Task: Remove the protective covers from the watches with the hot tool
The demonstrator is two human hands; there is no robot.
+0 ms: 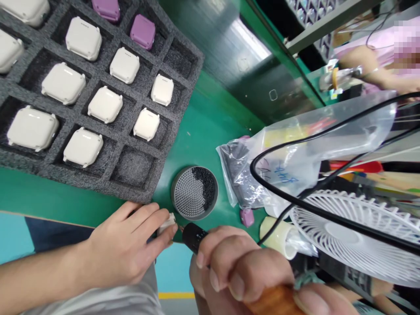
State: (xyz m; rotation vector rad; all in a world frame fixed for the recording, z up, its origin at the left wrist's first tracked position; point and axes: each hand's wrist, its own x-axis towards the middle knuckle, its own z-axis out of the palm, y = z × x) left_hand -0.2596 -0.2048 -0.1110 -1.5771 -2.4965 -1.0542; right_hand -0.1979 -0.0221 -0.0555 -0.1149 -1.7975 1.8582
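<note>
My left hand [127, 245] is closed around a small white plastic case [167, 222] near the table's front edge, fingers pinching it. My right hand [243, 271] grips an electric screwdriver [195, 236] with a black tip end and an orange-brown handle; its tip points at the white case. A round grey dish [194, 192] with a perforated floor and a heap of tiny black screws sits just beyond the case. A grey foam tray [138, 168] at the upper left holds several white cases [83, 146] and two purple ones [142, 31] in its pockets.
Clear plastic bags [295, 162] lie right of the dish, crossed by a black cable [262, 183]. A white desk fan [357, 236] and a tape roll [278, 236] stand at the right. A small purple part [246, 217] lies near the dish. Another person's arm [367, 65] shows top right.
</note>
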